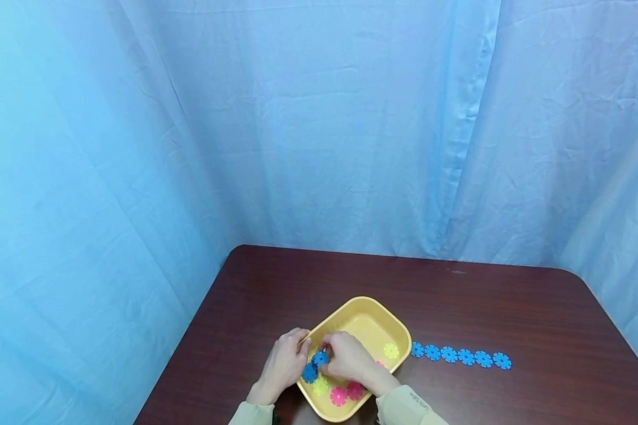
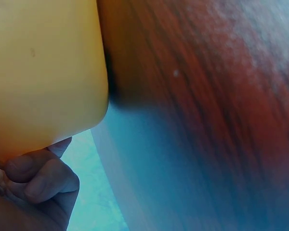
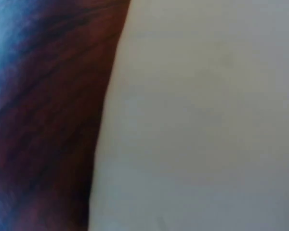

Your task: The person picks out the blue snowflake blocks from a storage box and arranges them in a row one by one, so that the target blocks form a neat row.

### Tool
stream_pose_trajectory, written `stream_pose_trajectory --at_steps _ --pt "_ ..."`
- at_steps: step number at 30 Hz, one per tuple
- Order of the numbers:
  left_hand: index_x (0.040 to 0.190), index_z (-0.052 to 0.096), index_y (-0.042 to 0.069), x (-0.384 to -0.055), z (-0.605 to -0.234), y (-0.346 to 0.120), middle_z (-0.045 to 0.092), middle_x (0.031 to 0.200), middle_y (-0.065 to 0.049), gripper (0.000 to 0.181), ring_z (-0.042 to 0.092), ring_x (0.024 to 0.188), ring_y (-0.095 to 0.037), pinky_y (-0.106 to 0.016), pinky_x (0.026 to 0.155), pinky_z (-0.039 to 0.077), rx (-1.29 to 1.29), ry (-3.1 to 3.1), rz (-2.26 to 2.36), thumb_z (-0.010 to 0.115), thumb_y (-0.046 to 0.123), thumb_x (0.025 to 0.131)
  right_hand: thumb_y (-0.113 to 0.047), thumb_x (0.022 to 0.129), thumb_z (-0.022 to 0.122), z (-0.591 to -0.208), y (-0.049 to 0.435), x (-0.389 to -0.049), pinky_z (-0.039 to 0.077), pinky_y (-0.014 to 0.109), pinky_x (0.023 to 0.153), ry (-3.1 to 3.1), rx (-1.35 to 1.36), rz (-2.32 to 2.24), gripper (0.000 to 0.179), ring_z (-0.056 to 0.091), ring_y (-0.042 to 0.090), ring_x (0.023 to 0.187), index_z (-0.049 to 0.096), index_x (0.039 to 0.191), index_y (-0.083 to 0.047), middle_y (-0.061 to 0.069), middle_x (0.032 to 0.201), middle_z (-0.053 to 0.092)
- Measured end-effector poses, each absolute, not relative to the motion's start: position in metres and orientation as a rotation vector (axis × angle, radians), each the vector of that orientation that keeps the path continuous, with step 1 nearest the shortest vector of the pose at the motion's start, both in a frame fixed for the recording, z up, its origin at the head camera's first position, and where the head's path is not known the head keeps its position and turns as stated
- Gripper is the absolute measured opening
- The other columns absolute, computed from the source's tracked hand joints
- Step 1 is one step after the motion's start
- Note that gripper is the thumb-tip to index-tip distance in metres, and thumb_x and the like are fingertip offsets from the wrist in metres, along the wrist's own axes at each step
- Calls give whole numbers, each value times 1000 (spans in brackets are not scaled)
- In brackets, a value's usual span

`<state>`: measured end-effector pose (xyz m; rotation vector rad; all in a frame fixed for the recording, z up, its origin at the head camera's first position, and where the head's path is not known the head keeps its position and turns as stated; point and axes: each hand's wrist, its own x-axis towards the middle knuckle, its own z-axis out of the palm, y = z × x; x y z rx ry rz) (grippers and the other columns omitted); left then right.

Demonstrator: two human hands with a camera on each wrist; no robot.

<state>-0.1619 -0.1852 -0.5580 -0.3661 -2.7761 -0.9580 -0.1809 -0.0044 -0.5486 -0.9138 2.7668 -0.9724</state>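
Note:
A yellow plastic basin [image 1: 371,327] stands on the table, turned at an angle. My left hand [image 1: 286,361] grips its left rim; in the left wrist view the curled fingers [image 2: 53,178] are against the basin's wall [image 2: 48,72]. Inside the basin, my right hand [image 1: 348,356] pinches a blue notched disc [image 1: 320,358] near the left rim. Another blue disc [image 1: 309,373] is just below it. Yellow discs [image 1: 321,386] and pink discs [image 1: 338,396] lie on the basin floor, and my right wrist partly covers some.
Several blue discs [image 1: 466,357] form a straight row on the dark brown table [image 1: 457,307], right of the basin. Light blue curtains [image 1: 324,130] hang behind and beside the table. A blurred pale surface [image 3: 197,120] fills most of the right wrist view.

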Motion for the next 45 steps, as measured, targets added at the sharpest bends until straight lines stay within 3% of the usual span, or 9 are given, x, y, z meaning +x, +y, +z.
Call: stream_pose_trajectory --at_steps 12,30,45 --pt "105 72 8 -161 -558 -185 68 96 3 12 62 82 -10 -32 72 52 -348 -2774 -948 64 11 96 -19 71 86 -539 14 -189 44 25 61 2768 -846 -1029 25 49 5 67 70 89 -11 -6 77 58" --pt "105 73 8 -161 -558 -185 67 93 3 13 59 77 -7 -27 67 50 -353 -2769 -972 63 10 97 -17 76 86 -518 43 -191 47 27 65 2795 -656 -1119 28 50 14 74 68 97 -10 -4 83 56" --pt "107 72 7 -161 -557 -185 69 97 1 14 64 85 -11 -32 72 53 -355 -2784 -953 63 10 97 -15 75 87 -503 71 -193 46 28 66 2883 -589 -1193 27 52 19 75 70 94 -10 -5 81 55"
